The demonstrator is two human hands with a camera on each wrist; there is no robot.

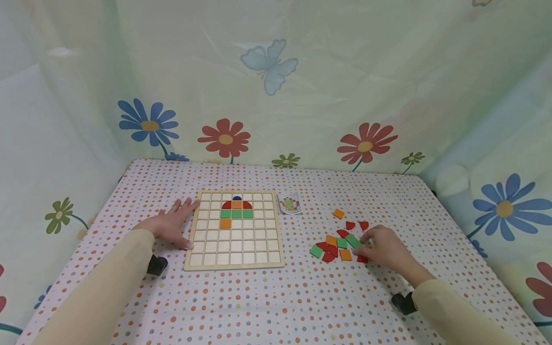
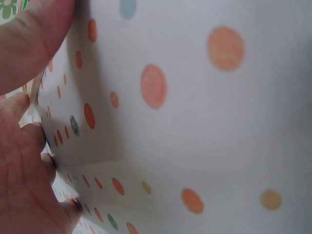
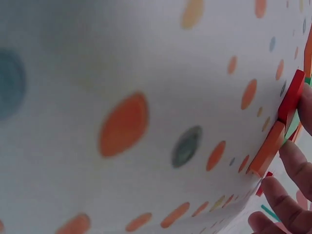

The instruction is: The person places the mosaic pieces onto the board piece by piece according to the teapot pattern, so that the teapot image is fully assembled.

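On the surface (image 1: 241, 306), the gridded board (image 1: 235, 267) lies left of the loose pieces (image 1: 342, 243), well apart from them. The placed pieces (image 1: 236, 213) sit in the board's four farthest rows. Between board and loose pieces (just beside the board's far right corner) lies the card (image 1: 289, 205). The left hand (image 1: 170, 227) is at the board's left edge, the right hand (image 1: 385, 246) at the loose pieces' right side.

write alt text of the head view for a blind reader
A person's right hand touches loose red, green and orange pieces on a dotted tabletop; the left hand rests at the left edge of a grid board holding some coloured tiles. A small patterned card lies beside the board.
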